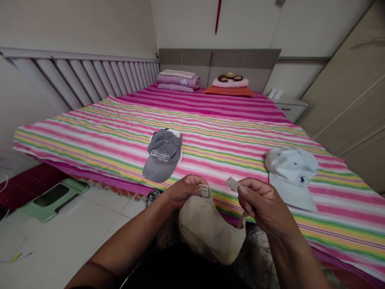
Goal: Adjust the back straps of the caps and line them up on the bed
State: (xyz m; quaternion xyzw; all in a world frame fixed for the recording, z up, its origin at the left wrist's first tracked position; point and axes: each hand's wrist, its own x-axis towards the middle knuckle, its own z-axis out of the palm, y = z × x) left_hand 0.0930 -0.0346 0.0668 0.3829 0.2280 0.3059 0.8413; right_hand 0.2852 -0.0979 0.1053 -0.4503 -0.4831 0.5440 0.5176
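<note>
A beige cap (210, 230) is held in front of me above my lap, its back opening facing up and away. My left hand (189, 190) pinches the cap's edge beside the buckle end. Between the thumb and fingers of my right hand (260, 200) is the free end of the cap's strap (232, 184), pointing left and apart from the buckle side. On the bed lies a grey cap (164, 154) with white lettering, stacked over something white. Right of my right hand rests a light blue cap (291, 174) with a small dark emblem.
The bed carries a striped sheet (210, 148). Folded purple bedding (179, 81) and a pink cushion (230, 82) lie by the headboard (210, 64). A green stool (54, 200) stands on the floor at left; a white nightstand (290, 108) is at the far right.
</note>
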